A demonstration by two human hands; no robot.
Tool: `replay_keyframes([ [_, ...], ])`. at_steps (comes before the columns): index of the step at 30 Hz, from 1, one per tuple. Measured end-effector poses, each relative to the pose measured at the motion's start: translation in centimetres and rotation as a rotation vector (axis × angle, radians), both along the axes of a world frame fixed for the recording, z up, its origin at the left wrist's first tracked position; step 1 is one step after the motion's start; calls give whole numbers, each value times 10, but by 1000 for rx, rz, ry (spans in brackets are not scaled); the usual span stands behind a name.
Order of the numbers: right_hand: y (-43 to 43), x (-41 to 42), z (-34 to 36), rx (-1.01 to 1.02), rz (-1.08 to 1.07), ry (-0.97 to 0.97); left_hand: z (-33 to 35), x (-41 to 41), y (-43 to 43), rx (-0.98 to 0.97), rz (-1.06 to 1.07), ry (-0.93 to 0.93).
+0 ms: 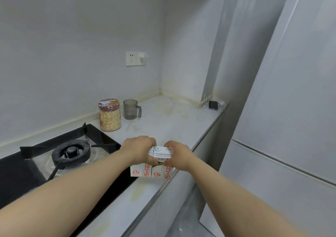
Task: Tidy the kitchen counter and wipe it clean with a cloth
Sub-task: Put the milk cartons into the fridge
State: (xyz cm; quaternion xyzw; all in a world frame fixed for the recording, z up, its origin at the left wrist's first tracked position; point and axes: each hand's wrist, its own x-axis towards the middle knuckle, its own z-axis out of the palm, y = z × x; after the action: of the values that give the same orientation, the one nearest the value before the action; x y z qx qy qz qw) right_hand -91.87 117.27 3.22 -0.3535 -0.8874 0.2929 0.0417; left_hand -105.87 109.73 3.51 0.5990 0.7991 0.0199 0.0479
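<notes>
Paperboard, white with red print: two small milk cartons (160,172) stand upright and touching, side by side on the surface (172,120), near its front edge and just beside the gas hob (71,153).
Left hand (140,150): fingers curled over the top and far side of the left carton, thumb on the near face; grasping.
Right hand (179,154): same wrap on the right carton; the two hands press the pair together.
Handling (judged): light to moderate if full. Walls are stiff at the corners and yield mid-face; the printed coat is likely slick. Squeeze across the outer sides, below the folded tops, and keep the cartons upright in case a seal is open.
Step (judged): tidying, with the pair about to go as one block; wiping not begun.
Surface: pale, with yellowish stains toward the back corner.
Further back: jar of cereal (110,116) and grey mug (130,109) just beside each other against the wall; phone (213,105) with a white cable at the far right end.
Cloth: none in view.
</notes>
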Motion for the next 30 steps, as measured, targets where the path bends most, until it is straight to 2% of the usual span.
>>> replay_keyframes([
  [8,96,-31,6,52,-88,17,8,-33,109,23,-76,1],
  [15,195,-37,-6,55,-120,62,1,-42,207,15,-54,-39],
  [21,307,-60,-21,15,-45,68,-9,-55,308,-9,57,-67],
  [30,386,-112,-44,-26,131,-46,-36,-86,366,-96,272,-126],
])
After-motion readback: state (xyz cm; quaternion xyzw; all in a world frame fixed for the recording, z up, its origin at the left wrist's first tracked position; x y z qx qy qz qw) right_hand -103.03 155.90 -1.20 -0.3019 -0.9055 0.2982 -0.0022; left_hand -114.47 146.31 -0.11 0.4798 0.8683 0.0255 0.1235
